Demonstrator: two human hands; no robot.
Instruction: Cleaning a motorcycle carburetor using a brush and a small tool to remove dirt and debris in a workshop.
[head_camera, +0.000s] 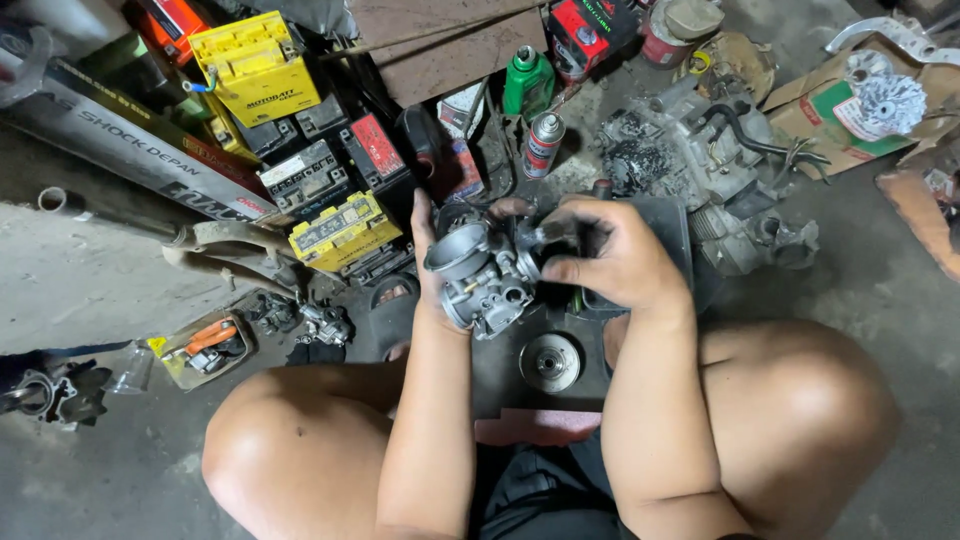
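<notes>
A grey metal carburettor (480, 275) is held up in front of me, over the floor between my bare knees. My left hand (428, 250) cups it from behind and below, palm against its round intake. My right hand (600, 255) reaches in from the right, fingers pinched on the small metal part at the carburettor's top right side. A round metal disc (549, 362) lies on the floor just below my hands.
Several motorcycle batteries, yellow (256, 65) and black (303, 175), are piled at the upper left. A green bottle (526, 80) and a spray can (543, 143) stand behind my hands. An engine block (720, 170) sits at the right, cardboard (820, 110) beyond it.
</notes>
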